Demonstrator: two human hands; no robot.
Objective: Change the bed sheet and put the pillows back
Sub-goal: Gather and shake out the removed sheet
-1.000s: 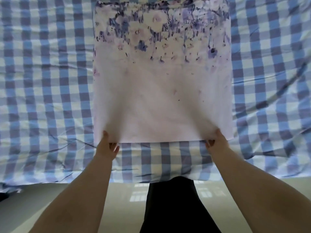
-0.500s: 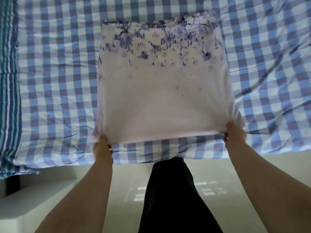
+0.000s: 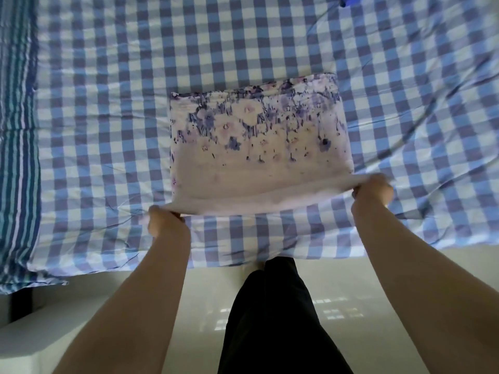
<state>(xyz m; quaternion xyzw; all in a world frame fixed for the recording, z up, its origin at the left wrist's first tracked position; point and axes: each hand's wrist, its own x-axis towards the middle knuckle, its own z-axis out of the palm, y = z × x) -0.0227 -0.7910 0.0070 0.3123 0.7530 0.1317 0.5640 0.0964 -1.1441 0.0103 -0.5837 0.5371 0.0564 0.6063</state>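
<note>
A white pillowcase (image 3: 259, 147) with a purple flower band along its far end lies over the blue-and-white checked bed sheet (image 3: 108, 130). My left hand (image 3: 167, 225) grips its near left corner and my right hand (image 3: 374, 190) grips its near right corner. Both hands hold the near edge lifted off the sheet, so the cloth sags between them, while the flowered end rests flat on the bed. My fingers are hidden under the fabric.
A blue-and-teal striped cloth (image 3: 16, 157) runs down the bed's left side. The bed's near edge (image 3: 243, 263) is just in front of my dark-trousered legs (image 3: 278, 319), which stand on a pale shiny floor (image 3: 351, 292). A bright blue thing (image 3: 351, 0) peeks in at the top.
The pillowcase has slid farther onto the bed and looks shorter, its near edge now raised. My hands have moved forward and up with it, and the view has widened to show the striped cloth.
</note>
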